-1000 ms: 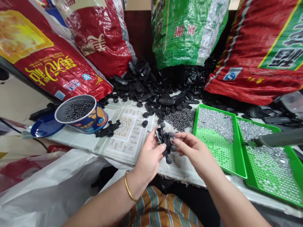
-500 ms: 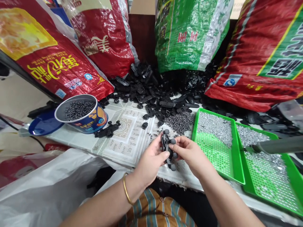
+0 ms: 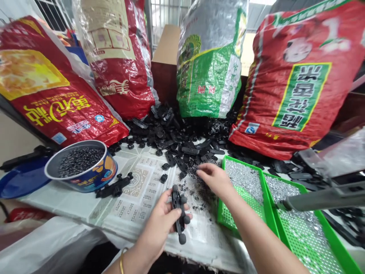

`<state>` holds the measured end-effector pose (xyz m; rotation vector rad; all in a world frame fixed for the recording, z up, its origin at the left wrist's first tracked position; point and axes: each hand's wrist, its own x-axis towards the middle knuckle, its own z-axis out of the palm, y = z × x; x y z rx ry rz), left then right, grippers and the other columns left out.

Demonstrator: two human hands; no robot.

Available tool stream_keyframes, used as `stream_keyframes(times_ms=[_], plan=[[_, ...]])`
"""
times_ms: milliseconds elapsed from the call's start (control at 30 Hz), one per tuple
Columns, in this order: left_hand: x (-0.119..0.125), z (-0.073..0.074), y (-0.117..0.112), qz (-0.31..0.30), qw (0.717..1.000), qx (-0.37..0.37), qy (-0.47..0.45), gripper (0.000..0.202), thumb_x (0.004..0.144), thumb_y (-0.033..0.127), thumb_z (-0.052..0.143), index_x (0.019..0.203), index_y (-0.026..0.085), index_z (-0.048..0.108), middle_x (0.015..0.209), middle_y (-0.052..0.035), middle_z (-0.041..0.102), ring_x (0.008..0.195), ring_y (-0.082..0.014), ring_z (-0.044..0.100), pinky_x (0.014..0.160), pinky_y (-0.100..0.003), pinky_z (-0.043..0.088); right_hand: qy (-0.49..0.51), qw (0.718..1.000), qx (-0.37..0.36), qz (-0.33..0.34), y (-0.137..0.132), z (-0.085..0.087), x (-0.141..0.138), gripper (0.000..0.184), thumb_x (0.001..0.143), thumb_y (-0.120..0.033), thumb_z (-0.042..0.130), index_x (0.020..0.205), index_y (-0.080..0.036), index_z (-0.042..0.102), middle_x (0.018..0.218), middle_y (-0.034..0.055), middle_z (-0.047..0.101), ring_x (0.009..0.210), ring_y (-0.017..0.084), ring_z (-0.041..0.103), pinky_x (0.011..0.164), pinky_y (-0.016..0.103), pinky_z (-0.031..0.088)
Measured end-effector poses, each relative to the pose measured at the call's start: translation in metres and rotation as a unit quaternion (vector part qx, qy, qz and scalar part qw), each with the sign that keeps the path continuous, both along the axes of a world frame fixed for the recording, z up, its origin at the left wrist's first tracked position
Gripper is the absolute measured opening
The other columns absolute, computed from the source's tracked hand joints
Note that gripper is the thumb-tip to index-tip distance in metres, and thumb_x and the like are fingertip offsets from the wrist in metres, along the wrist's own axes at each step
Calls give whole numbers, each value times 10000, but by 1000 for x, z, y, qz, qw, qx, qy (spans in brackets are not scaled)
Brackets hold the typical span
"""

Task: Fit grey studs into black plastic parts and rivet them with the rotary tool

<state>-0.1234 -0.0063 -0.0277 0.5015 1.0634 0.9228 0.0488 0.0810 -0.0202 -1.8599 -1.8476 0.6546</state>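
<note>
My left hand is closed around a black plastic assembly with several round knobs along it, held above the near edge of the table. My right hand reaches to a pile of tiny black pieces, thumb and fingertips pinched together at its edge. Whatever lies between those fingertips is too small to make out. A similar black assembly rests on the table beside a blue tub of small dark pieces. One loose black part lies just beyond my left hand.
Two green perforated trays hold small silvery pieces on the right, with a grey metal bar over one. Black plastic parts are heaped at the back, below a green sack and red sacks. A blue lid lies left.
My right hand has left the knobbed assembly and moved forward to the pile of tiny pieces. The left hand keeps the assembly, now lower left in view. The camera has tilted up.
</note>
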Motion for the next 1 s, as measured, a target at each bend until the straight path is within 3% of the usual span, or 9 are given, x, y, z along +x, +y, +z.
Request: stream_keyframes(times_ms=[67,167,267,367,567,667,733,833,1000], plan=[[-1,-2,0,3,1000,-7,-2,607,701,200,584,1237,216,301,877,-68,631,770,-232,649,592,-274,456,-67,995,50,-59,30,-4,8,383,743,-353,540,1077,-169,572,1057,144,606,958,275,561,818,397,411],[-2,-7,1,11,1000,-17,-20,657,687,234,620,1251,230,284,889,-71,633,781,-241,650,591,-280,460,-118,987,75,-83,60,-14,12,387,690,-290,588,1041,-126,593,963,192,616,909,323,571,779,430,399],[-5,-11,4,25,999,-27,-32,732,651,259,677,1261,249,272,894,-68,634,772,-250,653,581,-284,463,-142,983,90,-79,70,-20,14,227,689,-232,569,880,-140,650,805,171,638,808,305,596,755,421,396],[-7,-10,8,33,998,-25,-41,721,634,277,700,1241,249,313,890,-65,634,765,-251,656,576,-277,463,-135,981,109,-85,68,-16,19,226,733,-211,498,886,-151,652,775,159,642,792,295,600,758,426,394],[-3,-1,16,29,997,6,-65,582,664,267,689,1170,269,401,1130,-85,574,775,-208,652,656,-299,482,-32,987,137,-81,38,10,31,303,825,-304,410,1029,-182,598,1004,104,631,880,213,590,809,362,433],[2,7,22,9,996,35,-86,484,702,220,652,1125,270,421,1251,-72,491,814,-194,647,690,-293,480,103,992,53,-41,11,19,24,312,812,-372,453,1013,-183,599,869,61,659,730,163,600,705,322,481],[7,11,25,-11,995,50,-89,463,717,181,628,1123,250,416,1184,-76,530,815,-190,646,691,-281,474,234,971,-44,-2,-8,22,16,291,776,-375,519,984,-193,611,858,42,652,709,146,585,685,306,482],[14,12,24,-19,994,61,-88,451,733,139,593,1129,226,397,1054,-72,584,817,-183,640,680,-259,464,360,928,-99,-10,-33,20,1,280,722,-347,610,971,-219,603,845,10,622,738,133,556,688,277,462],[22,9,14,-3,992,55,-117,464,741,117,570,1153,220,383,1038,-71,582,868,-177,617,685,-245,468,421,902,-88,-34,-58,-2,-16,220,747,-374,597,874,-198,566,770,0,584,696,126,536,618,239,443]])
